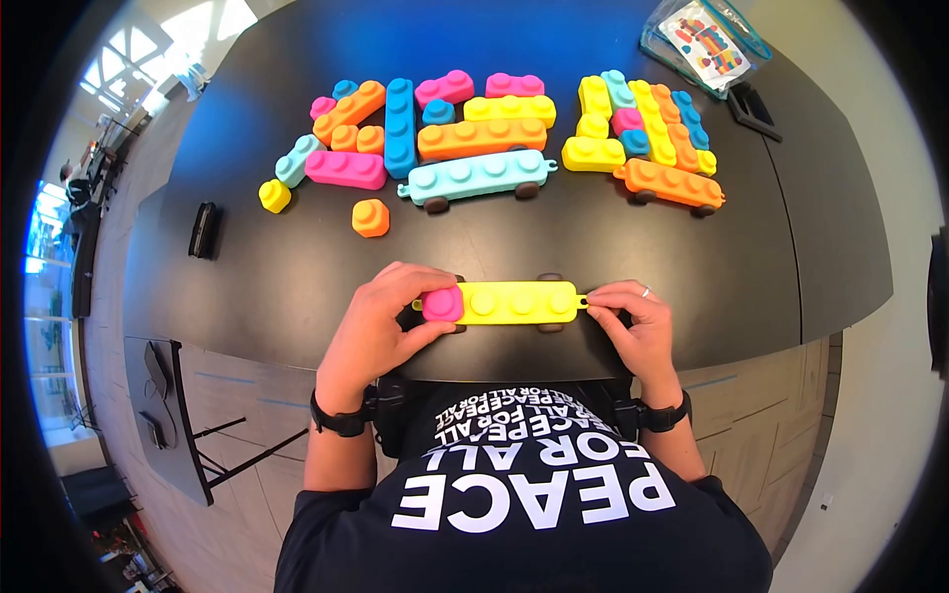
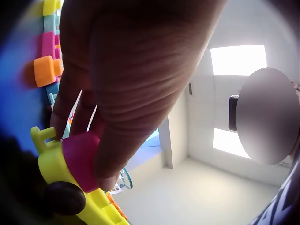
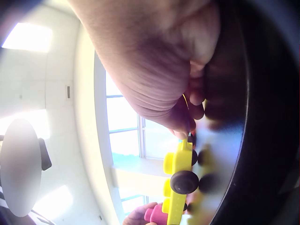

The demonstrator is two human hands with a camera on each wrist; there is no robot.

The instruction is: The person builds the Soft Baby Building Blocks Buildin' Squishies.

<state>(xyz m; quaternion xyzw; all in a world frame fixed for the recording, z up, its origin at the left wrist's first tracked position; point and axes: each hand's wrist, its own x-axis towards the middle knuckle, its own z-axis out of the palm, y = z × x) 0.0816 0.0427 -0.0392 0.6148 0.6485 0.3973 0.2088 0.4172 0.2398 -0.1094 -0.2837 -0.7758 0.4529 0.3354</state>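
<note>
A yellow toy wagon base with studs and dark wheels stands on the black table close to the person. On its left end sits a pink single-stud block. My left hand pinches that block between thumb and fingers; in the left wrist view the pink block sits over the wagon's hooked end. At the other end, my right hand pinches the small yellow coupling with thumb and forefinger. The right wrist view shows the wagon's wheel just below the fingertips.
Farther back lie a light-blue wagon, an orange wagon and several coloured blocks in groups. A lone orange block is left of centre. A black case lies at left, a clear bag at back right.
</note>
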